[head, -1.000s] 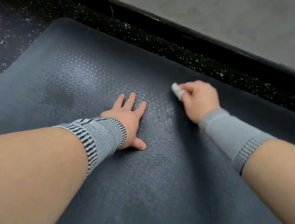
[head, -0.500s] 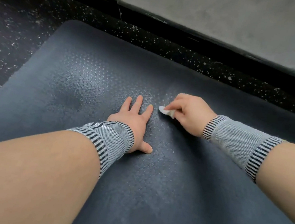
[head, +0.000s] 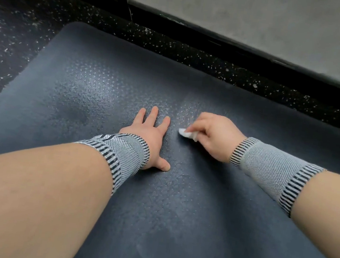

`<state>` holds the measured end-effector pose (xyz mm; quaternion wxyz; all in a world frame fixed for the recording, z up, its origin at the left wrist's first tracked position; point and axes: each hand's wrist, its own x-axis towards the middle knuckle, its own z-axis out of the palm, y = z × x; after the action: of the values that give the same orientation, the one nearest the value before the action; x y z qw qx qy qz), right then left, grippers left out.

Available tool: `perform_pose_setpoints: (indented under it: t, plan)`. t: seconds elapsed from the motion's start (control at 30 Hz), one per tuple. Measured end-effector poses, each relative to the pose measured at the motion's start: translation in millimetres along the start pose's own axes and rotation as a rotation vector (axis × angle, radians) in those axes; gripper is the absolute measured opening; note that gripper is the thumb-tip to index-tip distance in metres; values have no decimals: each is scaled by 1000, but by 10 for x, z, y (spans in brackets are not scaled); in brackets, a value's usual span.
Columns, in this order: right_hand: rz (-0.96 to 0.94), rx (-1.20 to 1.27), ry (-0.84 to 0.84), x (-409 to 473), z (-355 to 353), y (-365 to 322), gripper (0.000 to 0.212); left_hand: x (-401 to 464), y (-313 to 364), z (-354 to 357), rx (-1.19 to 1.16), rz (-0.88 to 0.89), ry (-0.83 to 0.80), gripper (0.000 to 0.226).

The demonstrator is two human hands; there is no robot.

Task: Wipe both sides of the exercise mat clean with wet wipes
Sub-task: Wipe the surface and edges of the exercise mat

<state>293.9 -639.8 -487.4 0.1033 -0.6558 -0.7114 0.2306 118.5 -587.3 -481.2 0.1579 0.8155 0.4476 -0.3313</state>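
From my remote seat, I saw the exercise mat (head: 175, 215) lying flat on the dark speckled floor (head: 14, 45), its rounded far-left corner close to the black baseboard (head: 198, 31) that ran under a grey wall (head: 264, 16). The left hand (head: 149, 135) lay palm-down on the mat, fingers straight and a little apart, thumb out to the side. The right hand (head: 213, 136) was just beside it, its fingers curled and pinching a small bunched wet wipe (head: 186, 133) whose white tip touched the mat between the two hands. Both wrists wore knitted grey wristbands (head: 123, 153) with striped edges. I judged the mat to be soft, light and floppy, with a dimpled surface that should grip well dry but might turn slick where it showed a damp sheen around the hands. The flat hand looked well placed to pin it against sliding under the strokes. For turning it to the other side, I would have taken hold of an edge or the rounded corner, where it could be peeled up without creasing. The wipe would be limp and easily torn, best kept bunched under the fingertips. I saw no container or wipe packet anywhere in view, so I could say nothing of any contents.
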Motion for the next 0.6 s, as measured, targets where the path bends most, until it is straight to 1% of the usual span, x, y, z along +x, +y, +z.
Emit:
perform_pose_setpoints:
  t: [0.03,0.1,0.13,0.17,0.2,0.23,0.27,0.3,0.37,0.4,0.43,0.47,0.53,0.57,0.6]
  plan:
    - [66,-2,116,22,-63,101,25,-2,2,-8,-2,1,-3,127]
    - [337,-35,371,134,-183,343,28,-3,6,-10,-1,2,-11,127]
    - [487,-57,429,165,-210,423,28,0,6,-10,2,3,-10,127]
    - [598,-91,434,174,-183,453,28,1,7,-11,6,4,-7,127]
    - [656,-121,403,159,-105,418,28,4,3,-12,9,6,-4,127]
    - [647,-140,366,114,-4,328,28,7,-1,-12,12,9,-3,127]
    - [590,-143,322,34,107,190,26,9,-3,-8,13,12,-2,127]
    - [482,-125,272,-70,219,44,25,11,-4,-3,12,13,1,127]
    - [209,-12,160,-302,364,-229,25,14,-5,4,10,14,13,127]
    - [116,41,111,-345,349,-274,26,16,-5,8,12,16,18,128]
    - [90,80,119,-302,281,-264,30,18,-5,11,11,19,21,128]
    - [121,92,184,-190,194,-203,33,19,-9,13,8,19,22,128]
    - [302,101,380,131,-5,27,29,22,-15,3,2,13,22,128]
    - [401,107,446,275,-83,134,26,22,-15,-1,6,12,21,128]
    - [473,82,457,393,-111,221,25,21,-10,0,10,11,18,128]
